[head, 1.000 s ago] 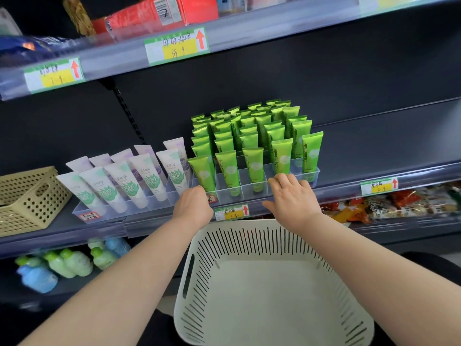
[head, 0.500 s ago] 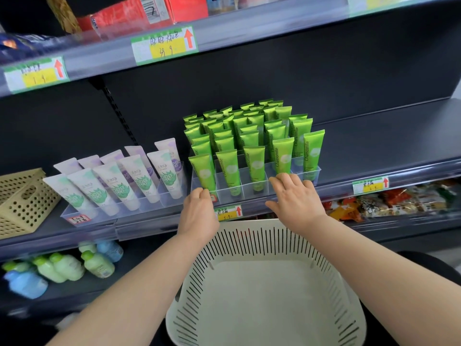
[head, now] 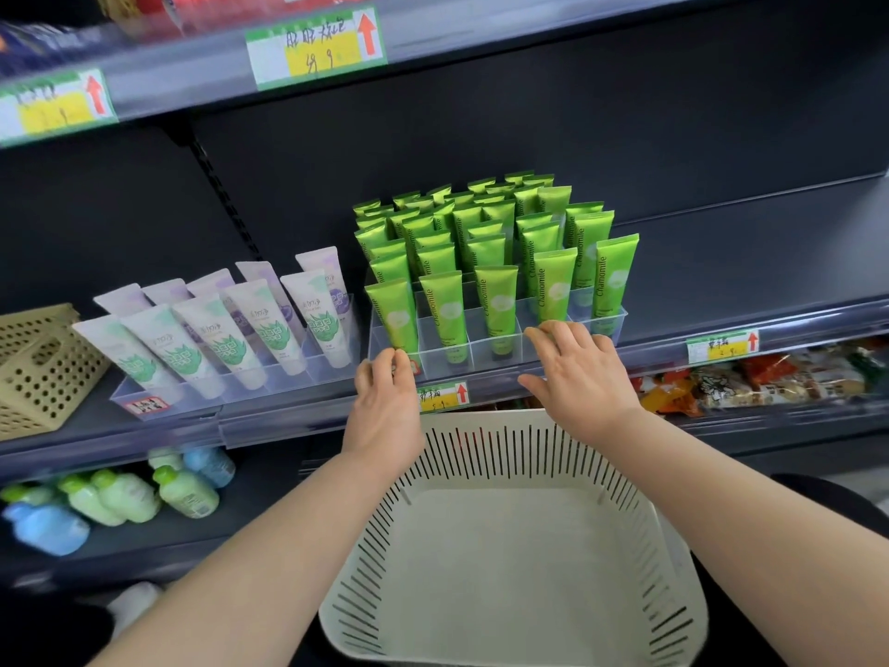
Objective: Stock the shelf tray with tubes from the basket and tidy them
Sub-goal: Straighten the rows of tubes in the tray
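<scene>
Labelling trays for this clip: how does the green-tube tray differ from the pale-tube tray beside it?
The green-tube tray has tubes near upright, many rows deep; the pale-tube tray has tubes leaning left, in two rows. The left hand grips the green-tube tray's front corner and the right hand touches its rim; nothing touches the pale-tube tray. Both are clear, divided, on one shelf.

Left hand [head: 385,406] perhaps curled, right hand [head: 579,377] spread
</scene>
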A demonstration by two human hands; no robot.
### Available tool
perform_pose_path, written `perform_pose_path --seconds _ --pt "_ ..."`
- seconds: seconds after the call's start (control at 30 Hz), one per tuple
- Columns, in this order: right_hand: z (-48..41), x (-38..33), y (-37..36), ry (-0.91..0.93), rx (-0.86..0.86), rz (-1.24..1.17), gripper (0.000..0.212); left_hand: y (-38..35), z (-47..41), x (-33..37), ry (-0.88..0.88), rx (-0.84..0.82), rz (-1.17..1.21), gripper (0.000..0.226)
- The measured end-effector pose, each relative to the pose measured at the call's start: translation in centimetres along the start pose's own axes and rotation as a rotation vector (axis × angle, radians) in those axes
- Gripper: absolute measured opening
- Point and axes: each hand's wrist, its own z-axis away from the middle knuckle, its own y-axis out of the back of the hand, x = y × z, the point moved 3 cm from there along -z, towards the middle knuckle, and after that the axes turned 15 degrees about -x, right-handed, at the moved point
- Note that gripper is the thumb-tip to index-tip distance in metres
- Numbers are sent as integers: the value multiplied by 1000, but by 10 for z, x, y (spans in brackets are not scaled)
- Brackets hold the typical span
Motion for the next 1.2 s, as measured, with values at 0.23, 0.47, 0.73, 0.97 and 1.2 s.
perform_pose_path --seconds 0.23,0.47,0.73,0.97,1.2 --pt "2 10 -1 -35 7 -10 60 1 -5 11 -15 -4 8 72" --pt "6 27 1 -63 15 -10 59 3 -7 31 -29 -22 11 72" --pt "11 52 1 -104 20 -27 58 3 -11 60 -70 -13 1 79" --pt "16 86 2 -162 18 -29 58 3 -20 98 -93 -38 -13 80" --pt "19 113 2 -208 1 -9 57 4 -29 129 -88 -73 -30 83"
